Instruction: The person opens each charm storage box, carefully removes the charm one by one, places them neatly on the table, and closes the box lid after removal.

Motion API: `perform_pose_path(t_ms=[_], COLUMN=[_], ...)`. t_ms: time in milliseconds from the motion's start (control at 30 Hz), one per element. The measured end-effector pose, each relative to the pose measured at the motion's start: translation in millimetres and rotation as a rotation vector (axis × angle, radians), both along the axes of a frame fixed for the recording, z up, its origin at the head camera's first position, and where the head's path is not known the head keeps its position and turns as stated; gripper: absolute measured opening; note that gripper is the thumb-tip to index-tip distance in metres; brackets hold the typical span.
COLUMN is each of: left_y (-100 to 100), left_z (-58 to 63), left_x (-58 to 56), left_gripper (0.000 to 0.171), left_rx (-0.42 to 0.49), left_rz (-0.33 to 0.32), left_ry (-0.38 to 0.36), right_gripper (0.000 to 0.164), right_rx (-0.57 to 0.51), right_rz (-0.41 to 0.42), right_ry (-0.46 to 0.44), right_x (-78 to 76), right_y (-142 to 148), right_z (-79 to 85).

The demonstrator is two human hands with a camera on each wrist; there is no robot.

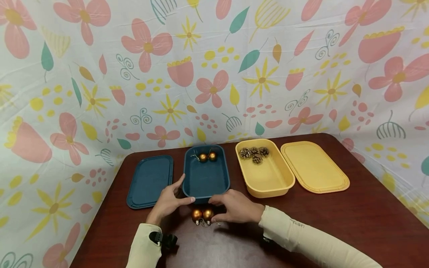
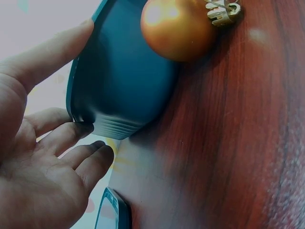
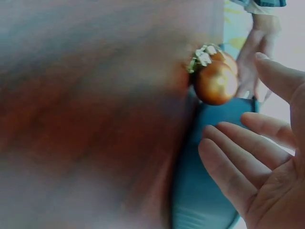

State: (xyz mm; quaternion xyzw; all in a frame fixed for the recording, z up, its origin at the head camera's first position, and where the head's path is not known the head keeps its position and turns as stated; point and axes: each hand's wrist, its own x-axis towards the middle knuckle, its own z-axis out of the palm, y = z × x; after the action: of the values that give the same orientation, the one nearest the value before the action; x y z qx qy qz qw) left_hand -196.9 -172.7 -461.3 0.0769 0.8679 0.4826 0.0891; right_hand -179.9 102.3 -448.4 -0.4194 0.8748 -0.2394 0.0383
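Note:
A dark blue plastic box stands on the table, with two gold Christmas baubles inside at its far end. My left hand is at the box's near left corner, its thumb and fingertips touching the rim and side in the left wrist view. Two more gold baubles lie side by side on the table just in front of the box, metal caps towards me. My right hand hovers beside these baubles and the box's near right corner. Its fingers are spread and loosely extended in the right wrist view, with nothing held.
Left of the box lies a blue lid. To the right stands a yellow box holding several pine cones, beside a yellow lid. Behind the dark red wooden table hangs a flower-patterned cloth.

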Motion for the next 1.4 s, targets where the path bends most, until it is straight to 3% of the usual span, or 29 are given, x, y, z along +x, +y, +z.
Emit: perform_pose_path(t_ms=[400,567,867,1200,1400], left_y=[0,-3,-1,-2,1], left_z=[-1.2,-2.0,-1.6,-2.5,-1.1], left_x=[0.6,4.2,1.2,-0.5,-1.7], left_gripper=[0.098,0.099,0.098,0.099,0.098], left_rx=[-0.014,-0.011,0.006,-0.011,-0.008], left_rz=[0.002,0.001,-0.009,-0.006,0.000], left_ry=[-0.002,-0.003,-0.005,-0.006,-0.012], right_gripper=[0.039,0.030,0.033,0.038,0.040], right_rx=[-0.169,-0.200,-0.182,-0.228,-0.214], right_rz=[-0.037,-0.062,-0.169,-0.220,-0.236], right_ry=[-0.011,-0.011,0.050,0.025,0.086], right_x=[-12.4,-29.5,-65.7,-98.4,-112.8], right_y=[5,5,10,4,-6], right_z=[28.1,36.5,52.7,57.8,65.3])
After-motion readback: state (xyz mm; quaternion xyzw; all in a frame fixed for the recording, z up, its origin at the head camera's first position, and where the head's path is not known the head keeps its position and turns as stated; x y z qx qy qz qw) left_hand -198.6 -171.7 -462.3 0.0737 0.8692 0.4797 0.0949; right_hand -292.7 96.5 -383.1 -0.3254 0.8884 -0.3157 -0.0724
